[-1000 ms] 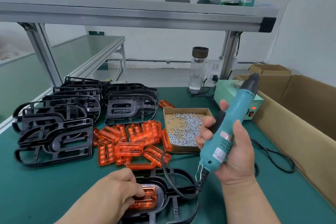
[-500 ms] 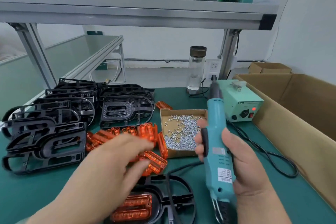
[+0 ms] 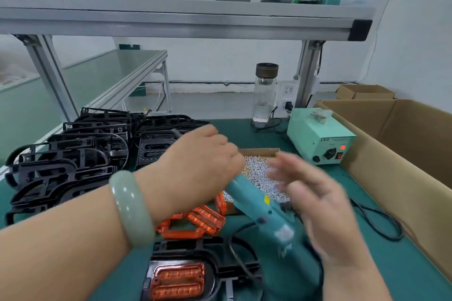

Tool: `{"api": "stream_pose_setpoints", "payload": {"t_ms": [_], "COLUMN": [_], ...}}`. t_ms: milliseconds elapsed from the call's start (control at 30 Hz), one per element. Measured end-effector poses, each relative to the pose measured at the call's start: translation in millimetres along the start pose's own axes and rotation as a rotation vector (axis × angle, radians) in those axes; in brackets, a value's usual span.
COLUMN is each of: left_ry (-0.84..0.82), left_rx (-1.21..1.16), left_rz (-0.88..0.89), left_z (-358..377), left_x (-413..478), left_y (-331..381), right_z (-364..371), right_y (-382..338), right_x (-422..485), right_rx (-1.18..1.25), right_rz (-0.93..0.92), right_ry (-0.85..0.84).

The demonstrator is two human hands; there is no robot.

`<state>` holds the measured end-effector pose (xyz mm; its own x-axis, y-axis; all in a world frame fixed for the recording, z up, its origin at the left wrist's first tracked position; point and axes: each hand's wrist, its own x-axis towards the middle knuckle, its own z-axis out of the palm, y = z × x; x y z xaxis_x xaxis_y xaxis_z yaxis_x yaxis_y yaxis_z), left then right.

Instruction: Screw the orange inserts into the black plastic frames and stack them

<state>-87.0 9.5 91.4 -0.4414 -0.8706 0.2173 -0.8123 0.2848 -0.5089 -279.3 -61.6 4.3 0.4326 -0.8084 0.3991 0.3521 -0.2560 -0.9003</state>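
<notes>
**Screw pickup: insert seated, fastening judged not yet done**

Nearest black frame (image 3: 208, 247) lies at the front of the green mat, with one orange insert (image 3: 176, 281) seated in its opening. Left hand (image 3: 200, 161) reaches across to the cardboard screw box (image 3: 259, 151); its fingers curl down out of sight, so I cannot tell whether it pinches a screw. Right hand (image 3: 315, 198) is motion-blurred beside the teal electric screwdriver (image 3: 259, 205). Its fingers look spread, but its grip cannot be told (the palm may be carrying the tool). Step in hand, as I judge it, is fetching a screw. The next move calls for setting the screw at a corner hole of the insert, bit squarely on it, frame steadied. Loose inserts (image 3: 195, 222) lie just behind the frame, with the waiting frames (image 3: 68, 159) piled to the left.
</notes>
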Motion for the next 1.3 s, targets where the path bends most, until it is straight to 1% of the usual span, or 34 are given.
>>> {"api": "stream_pose_setpoints", "payload": {"t_ms": [33,67,100,133,167,233,267,300,333,367,400,467,533,600,700,767,833,900,1000,1133,1167,1233,1300], "left_ry": [-0.048,-0.086,-0.097,-0.077,-0.038,0.064,0.102,0.129,0.158,0.197,0.223,0.258,0.281,0.328,0.341,0.263,0.16,0.064,-0.102,-0.314,-0.348,-0.391,-0.371], "left_rx": [-0.046,-0.08,-0.097,-0.1,-0.111,-0.203,-0.257,-0.284,-0.291,-0.303,-0.355,-0.561,-0.773,-0.82,-0.852,-0.871,-0.863,-0.844,-0.713,-0.389,-0.332,-0.298,-0.294], "left_rz": [-0.08,-0.19,-0.311,-0.418,-0.507,-0.616,-0.629,-0.608,-0.565,-0.527,-0.506,-0.436,-0.379,-0.417,-0.601,-0.704,-0.724,-0.685,-0.595,-0.515,-0.501,-0.487,-0.462], "left_z": [0.5,2.2,4.2,5.4,5.1,2.7,2.6,1.8,2.2,2.1,0.5,2.7,5.5,9.2,19.3,30.5,43.6,53.7,69.1,85.0,87.6,89.1,90.2], "left_x": [-2.3,-4.4,-6.4,-8.2,-9.0,-6.5,-5.3,-3.2,-2.0,-2.3,-3.3,-6.3,-15.3,-29.8,-49.8,-50.6,-40.4,-22.0,12.6,47.9,53.1,60.0,62.1], "left_y": [-2.3,-3.5,-4.4,-3.9,-1.7,7.1,14.1,23.0,33.5,43.8,52.4,62.1,63.0,58.5,47.5,40.5,37.0,34.8,32.1,37.5,37.9,36.6,33.8], "right_z": [-5.7,-10.4,-12.2,-9.8,-3.9,11.7,23.6,36.2,49.5,60.3,69.6,78.4,74.5,63.4,46.9,37.6,28.0,20.8,16.4,15.4,15.8,17.6,19.6], "right_y": [-2.8,-7.3,-10.7,-13.9,-16.3,-10.5,-7.7,-4.7,-3.6,-1.4,-1.7,-3.6,-2.9,-2.0,-3.7,-3.6,-0.6,3.7,8.1,13.1,14.8,16.9,18.2], "right_x": [-0.2,-3.0,-6.7,-10.0,-12.5,-14.7,-13.3,-12.8,-13.3,-13.9,-14.1,-12.5,-9.1,-2.4,6.9,11.9,14.9,14.6,11.6,12.6,12.9,12.9,13.3], "right_rx": [0.126,0.308,0.474,0.571,0.529,0.168,0.024,-0.04,-0.019,0.069,0.21,0.404,0.444,0.384,0.315,0.357,0.447,0.526,0.604,0.531,0.527,0.522,0.511], "right_rz": [-0.14,-0.255,-0.301,-0.26,-0.16,0.031,0.105,0.151,0.157,0.152,0.158,0.146,0.102,0.078,0.023,-0.024,-0.053,-0.049,-0.046,-0.034,-0.02,-0.005,-0.012], "right_ry": [0.067,0.01,-0.124,-0.249,-0.335,-0.364,-0.334,-0.304,-0.256,-0.187,-0.11,0.072,0.2,0.257,0.327,0.373,0.399,0.369,0.278,0.2,0.19,0.176,0.188]}}
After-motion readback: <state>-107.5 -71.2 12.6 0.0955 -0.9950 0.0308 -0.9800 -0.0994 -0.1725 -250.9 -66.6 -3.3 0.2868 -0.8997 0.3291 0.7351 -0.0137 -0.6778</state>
